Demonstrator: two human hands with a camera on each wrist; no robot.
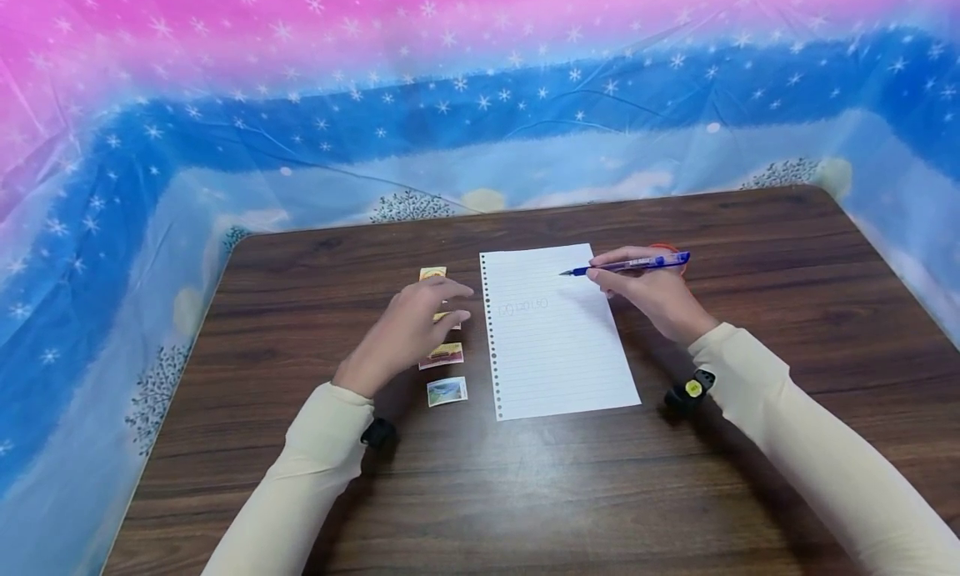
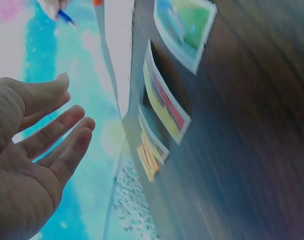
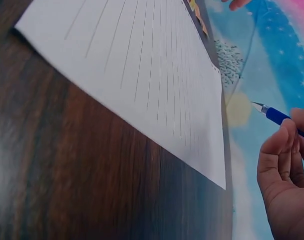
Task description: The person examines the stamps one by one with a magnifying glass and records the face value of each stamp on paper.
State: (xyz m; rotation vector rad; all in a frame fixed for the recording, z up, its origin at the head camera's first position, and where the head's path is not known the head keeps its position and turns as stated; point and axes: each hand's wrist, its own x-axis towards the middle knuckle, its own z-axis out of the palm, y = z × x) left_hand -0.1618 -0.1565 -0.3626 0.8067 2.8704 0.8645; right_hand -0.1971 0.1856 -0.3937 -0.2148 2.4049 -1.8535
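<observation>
My right hand pinches a blue pen between thumb and fingers, its tip pointing left over the upper part of a lined sheet. The sheet has punched holes down its left edge and a short row of faint pen marks near the middle. My left hand is over a column of small postage stamps left of the sheet, its fingers spread and holding nothing. A landscape stamp lies nearest me, a yellow and dark red stamp beyond it. The hand partly covers the farther stamps.
A brown wooden table bears everything. Behind the right hand shows part of an orange-red ring. A pink and blue snowflake cloth hangs around the table's far and side edges.
</observation>
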